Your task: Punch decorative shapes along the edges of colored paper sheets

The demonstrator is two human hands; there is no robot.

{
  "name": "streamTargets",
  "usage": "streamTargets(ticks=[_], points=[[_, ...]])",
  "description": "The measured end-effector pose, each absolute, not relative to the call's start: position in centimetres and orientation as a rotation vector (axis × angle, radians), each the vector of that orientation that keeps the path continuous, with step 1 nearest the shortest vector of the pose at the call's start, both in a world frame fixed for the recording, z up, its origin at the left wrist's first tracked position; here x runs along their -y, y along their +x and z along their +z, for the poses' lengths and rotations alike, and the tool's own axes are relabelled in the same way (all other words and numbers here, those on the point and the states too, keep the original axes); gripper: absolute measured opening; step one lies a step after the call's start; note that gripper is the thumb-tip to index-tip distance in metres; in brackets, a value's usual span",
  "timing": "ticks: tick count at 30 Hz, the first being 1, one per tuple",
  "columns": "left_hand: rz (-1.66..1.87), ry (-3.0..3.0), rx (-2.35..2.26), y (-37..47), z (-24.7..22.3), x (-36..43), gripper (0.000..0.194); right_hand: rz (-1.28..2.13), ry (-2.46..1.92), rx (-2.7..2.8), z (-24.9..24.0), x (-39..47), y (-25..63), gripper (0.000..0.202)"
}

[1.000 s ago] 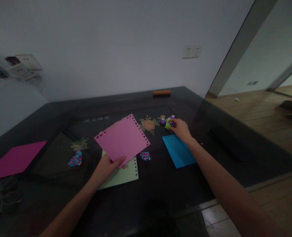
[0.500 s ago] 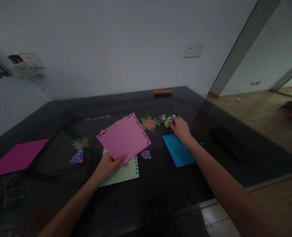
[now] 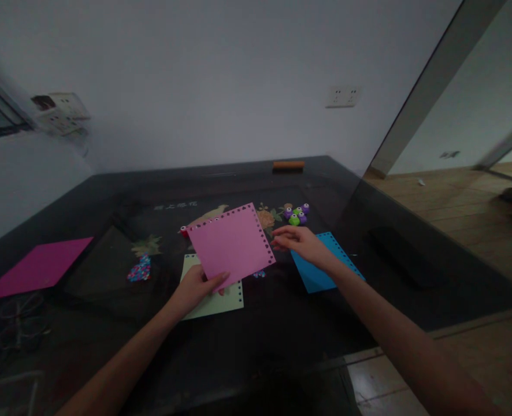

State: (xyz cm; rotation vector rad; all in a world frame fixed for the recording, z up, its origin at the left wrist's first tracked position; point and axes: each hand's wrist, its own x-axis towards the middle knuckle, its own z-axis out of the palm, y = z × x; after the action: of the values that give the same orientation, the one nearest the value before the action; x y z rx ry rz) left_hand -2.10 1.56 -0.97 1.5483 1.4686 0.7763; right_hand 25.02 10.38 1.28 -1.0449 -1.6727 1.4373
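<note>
A pink sheet (image 3: 234, 242) with small holes along its top and right edges is pinched in my left hand (image 3: 200, 289), raised over a pale green sheet (image 3: 221, 305) on the dark table. My right hand (image 3: 297, 241) hovers just right of the pink sheet, fingers together; anything between the fingertips is too small to make out. Beneath my right forearm lies a blue sheet (image 3: 314, 274). Purple and green pieces with eyes (image 3: 296, 216) stand in a cluster behind my right hand. Part of a red piece with an eye (image 3: 184, 230) shows left of the pink sheet.
Small blue and pink bits (image 3: 140, 270) lie in a pile at the left, with more partly hidden under the pink sheet. A magenta sheet (image 3: 39, 266) and glasses (image 3: 19, 320) are at far left. An orange-brown roll (image 3: 288, 165) rests near the wall.
My right hand has left the purple and green cluster and moved left and nearer, beside the pink sheet. My left hand and the pink sheet have shifted slightly right in view.
</note>
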Motion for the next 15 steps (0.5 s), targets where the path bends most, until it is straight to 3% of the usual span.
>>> streamTargets(ticks=[4, 15], points=[[0.716, 1.551, -1.407, -1.9, -0.9, -1.3, 0.036, 1.501, -1.097, 1.596, 0.0, -9.1, 23.6, 0.027], [0.832, 1.477, -1.401, -2.1, -1.1, -1.8, 0.037, 1.431, -1.102, 1.544, -1.4, -8.9, 23.7, 0.02]])
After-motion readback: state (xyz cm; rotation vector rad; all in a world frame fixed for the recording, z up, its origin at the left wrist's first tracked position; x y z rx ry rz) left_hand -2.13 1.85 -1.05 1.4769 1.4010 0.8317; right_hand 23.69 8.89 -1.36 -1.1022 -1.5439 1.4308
